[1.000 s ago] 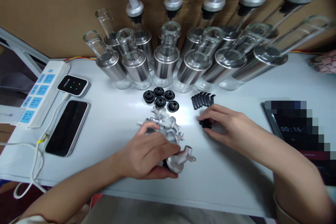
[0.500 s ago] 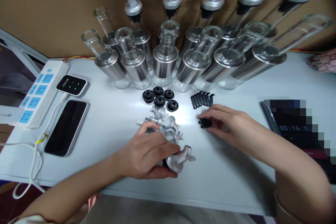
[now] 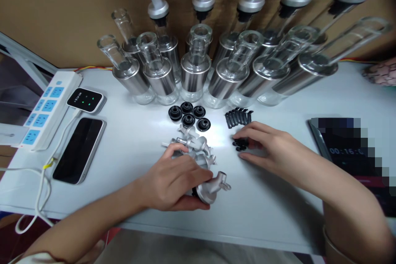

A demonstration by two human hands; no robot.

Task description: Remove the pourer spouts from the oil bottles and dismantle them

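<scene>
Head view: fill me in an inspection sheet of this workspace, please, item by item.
Surface: white table, bright reflection near the middle.
Job's things: metal spout in hand; loose spouts beyond it; five black stoppers; row of black levers; small black pieces; glass bottles in two rows, five rear ones with spouts fitted.
Clutter: power strip, Wi-Fi device and phone at left; timer display at right, partly pixelated.
Hands: left hand grips the metal spout; right hand is at the small black pieces, grip unclear.
Cables: white cable at left; red and yellow wires behind.
Surroundings: brown backing; patterned object at right, cut off.
</scene>
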